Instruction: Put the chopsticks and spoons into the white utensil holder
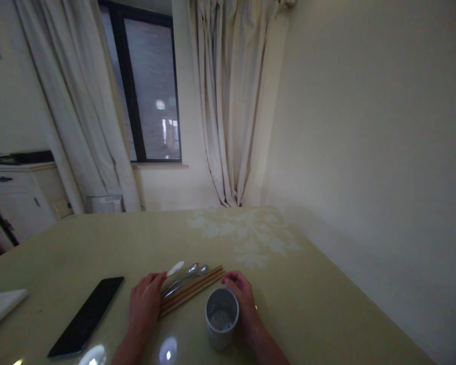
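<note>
My left hand (146, 296) is closed at the near-left end of a row of utensils. The handle of a white spoon (175, 268) runs into its fingers. Beside that lie two metal spoons (192, 269) and several wooden chopsticks (192, 292), side by side on the table. My right hand (243, 294) is at the far-right tips of the chopsticks, fingers curled in; whether they pinch a tip is hidden. A grey perforated utensil cup (220, 332) stands upright against the inner side of my right hand, its open top toward me. Inside it only the holed bottom shows.
A dark phone or tablet (87, 317) lies left of my left hand. At the left edge is a white object (3, 304). The yellow-green table (137, 238) meets the wall (372, 152) on the right. Curtains (231, 101) and a window hang beyond.
</note>
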### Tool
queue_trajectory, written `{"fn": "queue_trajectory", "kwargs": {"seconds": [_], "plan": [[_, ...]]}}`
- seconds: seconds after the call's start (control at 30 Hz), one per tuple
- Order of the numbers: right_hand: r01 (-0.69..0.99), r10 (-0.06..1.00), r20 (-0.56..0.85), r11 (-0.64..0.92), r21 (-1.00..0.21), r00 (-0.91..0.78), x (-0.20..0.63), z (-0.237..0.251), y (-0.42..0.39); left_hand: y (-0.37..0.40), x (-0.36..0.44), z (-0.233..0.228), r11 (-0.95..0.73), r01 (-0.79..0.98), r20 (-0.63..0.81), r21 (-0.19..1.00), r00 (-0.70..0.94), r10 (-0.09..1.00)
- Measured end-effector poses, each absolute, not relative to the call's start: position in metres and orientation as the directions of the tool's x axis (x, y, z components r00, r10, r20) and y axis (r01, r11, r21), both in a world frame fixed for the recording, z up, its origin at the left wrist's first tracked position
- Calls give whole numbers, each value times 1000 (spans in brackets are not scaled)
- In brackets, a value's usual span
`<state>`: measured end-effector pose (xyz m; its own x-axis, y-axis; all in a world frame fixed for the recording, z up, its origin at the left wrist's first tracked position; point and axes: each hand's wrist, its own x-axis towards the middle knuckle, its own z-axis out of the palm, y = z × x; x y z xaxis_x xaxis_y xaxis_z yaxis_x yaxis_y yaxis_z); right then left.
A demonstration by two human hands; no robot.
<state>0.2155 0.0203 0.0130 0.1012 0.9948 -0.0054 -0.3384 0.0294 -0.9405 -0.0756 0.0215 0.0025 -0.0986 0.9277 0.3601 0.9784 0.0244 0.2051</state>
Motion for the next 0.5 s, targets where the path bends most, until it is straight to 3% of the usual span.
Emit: {"fn": "queue_trajectory", "kwargs": {"seconds": [0.3,0.5], "plan": [[-339,994,-9,29,-940,110,218,13,22,19,-71,9,89,968,201,235,-138,970],[-357,991,-38,10,-934,128,219,13,25,15,-69,10,91,973,215,213,-138,967]]}}
